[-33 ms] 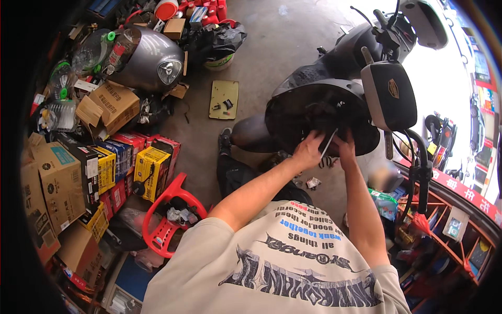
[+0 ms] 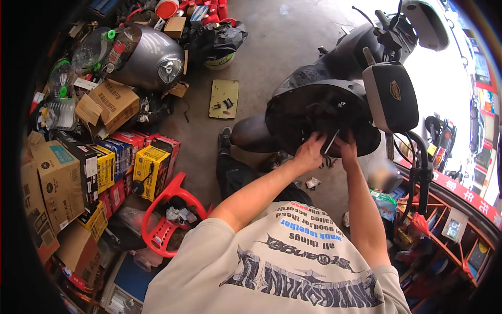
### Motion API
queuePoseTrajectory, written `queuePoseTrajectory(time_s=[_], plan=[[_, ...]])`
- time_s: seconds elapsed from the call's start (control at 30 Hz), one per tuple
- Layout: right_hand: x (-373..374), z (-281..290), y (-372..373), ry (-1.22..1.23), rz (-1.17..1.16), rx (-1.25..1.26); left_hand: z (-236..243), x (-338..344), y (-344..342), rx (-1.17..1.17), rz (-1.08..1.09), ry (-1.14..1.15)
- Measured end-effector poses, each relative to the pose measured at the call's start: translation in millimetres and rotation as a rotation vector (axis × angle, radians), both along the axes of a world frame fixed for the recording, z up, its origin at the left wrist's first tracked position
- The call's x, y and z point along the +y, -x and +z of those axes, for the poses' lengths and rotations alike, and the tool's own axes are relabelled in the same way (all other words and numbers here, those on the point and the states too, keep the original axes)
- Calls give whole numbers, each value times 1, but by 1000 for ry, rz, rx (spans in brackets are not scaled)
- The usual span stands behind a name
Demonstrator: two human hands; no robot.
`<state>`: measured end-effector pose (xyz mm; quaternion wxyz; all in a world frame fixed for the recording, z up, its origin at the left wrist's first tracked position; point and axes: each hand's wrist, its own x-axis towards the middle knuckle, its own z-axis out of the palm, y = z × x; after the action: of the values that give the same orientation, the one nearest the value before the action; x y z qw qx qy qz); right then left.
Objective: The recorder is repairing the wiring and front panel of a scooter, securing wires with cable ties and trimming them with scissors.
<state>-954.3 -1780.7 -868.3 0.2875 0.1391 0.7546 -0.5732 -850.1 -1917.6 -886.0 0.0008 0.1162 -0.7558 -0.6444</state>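
Note:
A dark grey scooter (image 2: 293,86) stands in front of me, with a black hollow section (image 2: 293,112) facing me. Both my hands reach into the lower part of this hollow. My left hand (image 2: 311,150) has its fingers curled and pinched at the hollow's lower edge; what they hold is lost in the shadow. Close beside it, my right hand (image 2: 346,146) has bent fingers closed on something I cannot make out. A thin whitish strip (image 2: 331,141) slants between the two hands; which hand touches it is unclear. The scooter's dark front mudguard (image 2: 251,133) points left.
A tray (image 2: 225,91) with small dark parts lies on the floor. Left are stacked boxes (image 2: 57,178), a grey headlight shell (image 2: 151,57) and a red plastic seat frame (image 2: 162,230). A mirror (image 2: 392,97) juts out near my right arm; an orange rack (image 2: 444,230) stands right.
Both hands stay inside the hollow at nearly the same place. The whitish strip has shifted very slightly between them.

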Motion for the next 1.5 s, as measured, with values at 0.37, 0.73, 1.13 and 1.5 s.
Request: queuePoseTrajectory(time_s=[0.37,0.73,1.13,1.5], plan=[[6,4,10,-9,154,74,0,20,-3,16,27,67],[-19,-28,1,-503,267,468,-25,-9,42,49,346,195],[-23,-3,-13,-161,167,242,-28,-24,33,89,343,229],[-20,-19,-11,-398,213,599,-35,-28,56,-28,244,244]])
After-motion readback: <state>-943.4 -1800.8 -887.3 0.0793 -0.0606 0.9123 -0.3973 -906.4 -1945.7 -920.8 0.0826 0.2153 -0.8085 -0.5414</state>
